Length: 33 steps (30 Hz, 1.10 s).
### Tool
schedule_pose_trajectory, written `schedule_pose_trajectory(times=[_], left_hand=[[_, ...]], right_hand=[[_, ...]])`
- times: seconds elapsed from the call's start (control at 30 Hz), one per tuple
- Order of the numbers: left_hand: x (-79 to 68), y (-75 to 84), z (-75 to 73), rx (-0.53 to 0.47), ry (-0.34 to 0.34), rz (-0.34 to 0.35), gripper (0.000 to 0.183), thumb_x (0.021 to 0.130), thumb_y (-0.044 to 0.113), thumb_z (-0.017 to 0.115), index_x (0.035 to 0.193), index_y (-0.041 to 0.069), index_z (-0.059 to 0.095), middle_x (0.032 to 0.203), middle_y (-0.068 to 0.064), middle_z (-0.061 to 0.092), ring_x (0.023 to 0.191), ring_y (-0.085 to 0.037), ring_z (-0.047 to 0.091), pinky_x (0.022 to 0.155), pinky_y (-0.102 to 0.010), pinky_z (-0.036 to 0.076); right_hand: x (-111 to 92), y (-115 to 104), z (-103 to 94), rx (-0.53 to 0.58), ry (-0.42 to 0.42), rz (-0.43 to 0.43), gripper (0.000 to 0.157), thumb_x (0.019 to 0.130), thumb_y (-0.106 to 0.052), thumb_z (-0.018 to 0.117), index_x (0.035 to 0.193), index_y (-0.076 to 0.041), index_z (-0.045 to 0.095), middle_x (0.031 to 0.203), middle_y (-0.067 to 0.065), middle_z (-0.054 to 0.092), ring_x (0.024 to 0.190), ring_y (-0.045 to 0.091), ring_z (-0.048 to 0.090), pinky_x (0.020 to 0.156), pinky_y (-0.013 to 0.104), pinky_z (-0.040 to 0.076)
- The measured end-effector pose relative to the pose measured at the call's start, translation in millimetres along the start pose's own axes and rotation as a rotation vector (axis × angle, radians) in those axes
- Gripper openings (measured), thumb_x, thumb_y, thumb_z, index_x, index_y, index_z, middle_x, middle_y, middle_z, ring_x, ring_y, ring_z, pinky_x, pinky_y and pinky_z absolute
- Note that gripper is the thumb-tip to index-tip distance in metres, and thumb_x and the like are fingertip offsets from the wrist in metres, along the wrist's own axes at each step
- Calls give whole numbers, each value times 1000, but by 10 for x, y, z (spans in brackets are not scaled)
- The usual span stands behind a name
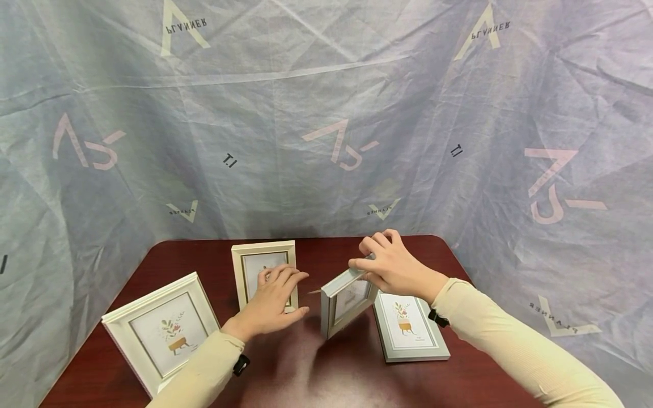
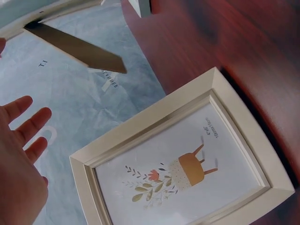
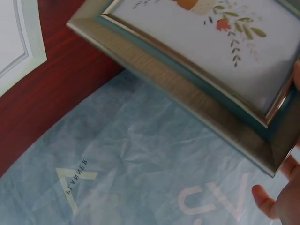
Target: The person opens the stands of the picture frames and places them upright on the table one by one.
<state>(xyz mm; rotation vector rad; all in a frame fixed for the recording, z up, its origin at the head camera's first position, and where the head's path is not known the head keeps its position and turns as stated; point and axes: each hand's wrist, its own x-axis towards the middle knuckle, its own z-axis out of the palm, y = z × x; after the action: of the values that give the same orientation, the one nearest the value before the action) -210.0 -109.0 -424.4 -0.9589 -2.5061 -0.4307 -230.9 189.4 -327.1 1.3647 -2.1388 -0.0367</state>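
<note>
Placing the held frame [image 1: 351,301] seems my step; my right hand [image 1: 395,263] pinches its top, left of the flat frame [image 1: 410,328]. My left hand [image 1: 274,297] is spread, farther left. I'd next stand it steady.

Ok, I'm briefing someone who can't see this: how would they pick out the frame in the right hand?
On the dark red table, find the pale frame lying flat on the right side. Just left of it, the right hand grips a blue-grey picture frame at the top. Unlike its neighbours, that one is tilted in a hand's grip.
</note>
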Motion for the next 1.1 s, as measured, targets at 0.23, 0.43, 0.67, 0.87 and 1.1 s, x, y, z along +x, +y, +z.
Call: schedule_pose_trajectory(times=[0.23,0.43,0.67,0.87,1.1], left_hand=[[-22,-2,-6,11,93,-72,66,77,49,60,131,14,43,121,-3,45,118,-23,34,89,-50,18],[-41,-13,-3,16,186,-129,68,76,47,61,130,9,43,122,-8,45,116,-27,35,88,-51,20],[-31,2,15,9,271,-154,70,75,47,61,130,6,43,120,-11,47,115,-29,36,88,-53,19],[26,89,32,-3,288,-156,69,74,47,63,129,9,45,118,-8,47,115,-28,36,87,-53,18],[112,222,129,12,264,-130,63,79,48,59,129,13,44,119,-6,45,118,-27,33,88,-53,17]], right_hand=[[-18,-7,23,15,17,130,28,78,-36,66,104,-28,60,90,2,45,79,21,39,77,50,30],[-31,-2,38,33,30,234,29,76,-33,70,104,-28,61,90,1,44,80,20,40,77,52,29],[-30,-12,43,32,36,269,27,77,-33,69,103,-28,60,87,-1,41,78,20,38,76,51,28],[-21,-31,39,52,32,304,26,78,-31,69,102,-28,59,85,-2,39,77,19,36,75,51,28],[4,-62,29,74,19,346,25,80,-32,68,103,-27,60,87,-2,40,78,20,36,76,50,27]])
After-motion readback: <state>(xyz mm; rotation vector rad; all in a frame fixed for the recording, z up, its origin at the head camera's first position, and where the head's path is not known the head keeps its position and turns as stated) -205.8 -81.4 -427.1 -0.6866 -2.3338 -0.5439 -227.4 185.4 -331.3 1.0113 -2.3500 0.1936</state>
